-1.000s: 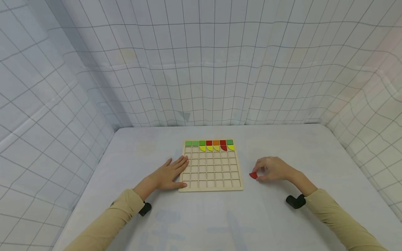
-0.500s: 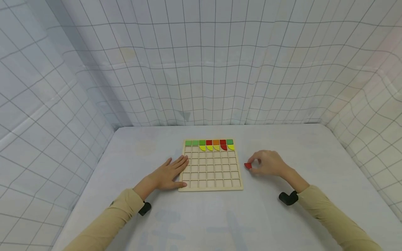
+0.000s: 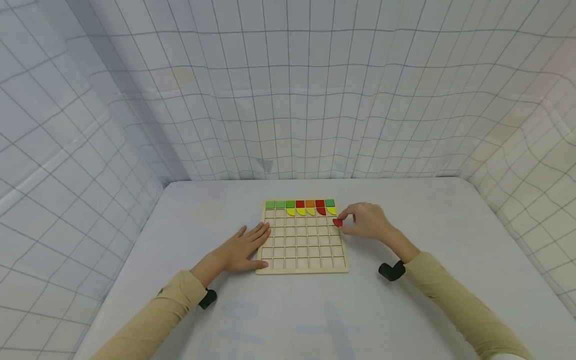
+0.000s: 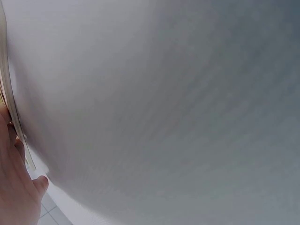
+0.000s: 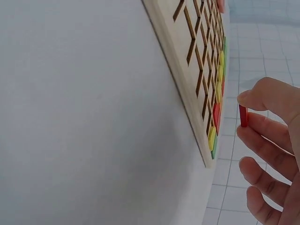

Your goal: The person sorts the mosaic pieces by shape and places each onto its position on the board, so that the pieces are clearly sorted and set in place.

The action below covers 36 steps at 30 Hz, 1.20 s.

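A wooden grid board [image 3: 295, 252] lies on the white table, its far row filled with green, red and orange square tiles. Yellow quarter-circle tiles [image 3: 300, 212] and one red quarter-circle tile [image 3: 321, 211] sit in the second row. My left hand [image 3: 243, 250] lies flat with spread fingers over the board's left edge. Between thumb and fingers my right hand [image 3: 369, 221] pinches a loose red quarter-circle tile [image 3: 338, 223], held above the board's right edge. In the right wrist view this red tile [image 5: 243, 115] shows edge-on, apart from the board.
White table surface [image 3: 288, 315] surrounds the board. Grid-patterned white sheets [image 3: 288, 100] hang behind it and at both sides. Black wrist-worn devices [image 3: 391, 271] hang under both forearms.
My right hand has carried the red quarter-circle tile left and away from me, from the table beside the board to over its right edge. The left hand has stayed put.
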Each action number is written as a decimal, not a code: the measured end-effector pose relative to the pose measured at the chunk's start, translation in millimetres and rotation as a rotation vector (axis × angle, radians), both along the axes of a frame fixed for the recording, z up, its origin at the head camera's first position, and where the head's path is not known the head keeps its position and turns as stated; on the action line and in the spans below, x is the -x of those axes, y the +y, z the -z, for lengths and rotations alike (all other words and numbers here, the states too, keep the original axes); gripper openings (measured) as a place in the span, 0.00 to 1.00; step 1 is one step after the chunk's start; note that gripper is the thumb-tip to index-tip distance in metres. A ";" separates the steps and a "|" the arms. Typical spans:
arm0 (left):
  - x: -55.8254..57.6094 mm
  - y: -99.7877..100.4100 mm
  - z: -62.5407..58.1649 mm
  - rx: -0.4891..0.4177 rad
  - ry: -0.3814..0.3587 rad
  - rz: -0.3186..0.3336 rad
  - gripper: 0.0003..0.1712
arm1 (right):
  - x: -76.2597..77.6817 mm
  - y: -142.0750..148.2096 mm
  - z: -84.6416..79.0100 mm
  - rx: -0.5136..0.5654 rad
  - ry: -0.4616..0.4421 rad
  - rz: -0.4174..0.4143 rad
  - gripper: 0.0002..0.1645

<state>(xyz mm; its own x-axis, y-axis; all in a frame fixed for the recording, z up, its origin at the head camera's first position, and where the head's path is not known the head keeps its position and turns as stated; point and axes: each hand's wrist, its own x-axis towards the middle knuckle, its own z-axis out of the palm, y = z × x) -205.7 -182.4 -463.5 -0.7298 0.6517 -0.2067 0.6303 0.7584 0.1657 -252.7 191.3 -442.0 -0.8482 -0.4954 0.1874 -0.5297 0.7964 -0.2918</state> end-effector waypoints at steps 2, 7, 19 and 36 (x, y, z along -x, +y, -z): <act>0.1 0.0 0.1 -0.002 0.002 0.000 0.52 | 3.0 -8.0 -2.8 0.001 -0.003 -0.005 0.13; -0.3 0.4 -0.4 -0.004 -0.001 0.000 0.52 | 10.7 -27.9 -6.5 0.005 -0.015 -0.018 0.13; -0.4 1.2 -1.0 -0.005 -0.008 -0.005 0.52 | 28.0 -66.5 -5.0 0.000 -0.022 -0.031 0.16; 0.9 -0.7 1.1 -0.004 -0.012 -0.003 0.52 | 44.8 -108.9 0.1 0.022 -0.047 -0.051 0.16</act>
<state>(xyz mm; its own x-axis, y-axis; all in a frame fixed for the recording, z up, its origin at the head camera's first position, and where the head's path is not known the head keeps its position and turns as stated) -206.6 -183.1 -464.6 -0.7293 0.6502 -0.2130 0.6260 0.7597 0.1759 -297.5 82.4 -442.1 -0.8300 -0.5347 0.1589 -0.5548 0.7619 -0.3343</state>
